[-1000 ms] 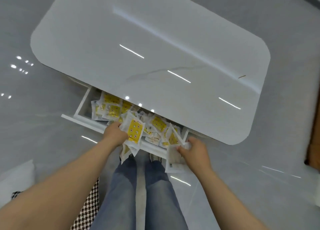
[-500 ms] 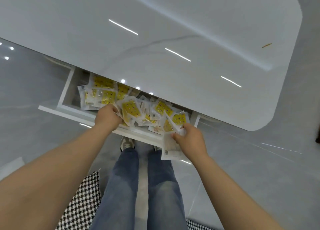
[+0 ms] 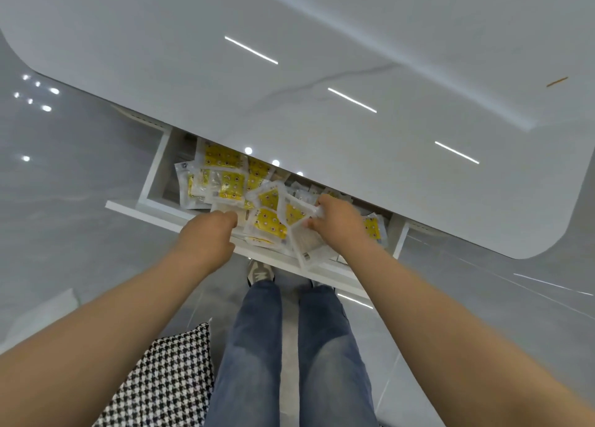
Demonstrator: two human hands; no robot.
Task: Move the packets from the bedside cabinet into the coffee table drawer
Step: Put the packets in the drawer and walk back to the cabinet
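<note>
The white coffee table drawer (image 3: 151, 209) stands pulled out under the glossy white tabletop (image 3: 289, 56). Several clear packets with yellow inserts (image 3: 225, 182) lie heaped inside it. My right hand (image 3: 335, 223) is over the drawer's middle, fingers pinched on the packets (image 3: 297, 220), some of which hang over the front edge. My left hand (image 3: 209, 233) rests at the drawer's front edge, fingers curled down onto the packet heap; whether it grips any I cannot tell.
My legs in blue jeans (image 3: 289, 346) and a grey shoe (image 3: 260, 273) stand right below the drawer front. A black-and-white houndstooth cushion (image 3: 164, 381) lies at lower left. Glossy grey floor (image 3: 64, 201) surrounds the table.
My right hand has moved left and forward into the drawer with its packets. My left hand has stayed at the front edge. The view has tilted closer to the drawer.
</note>
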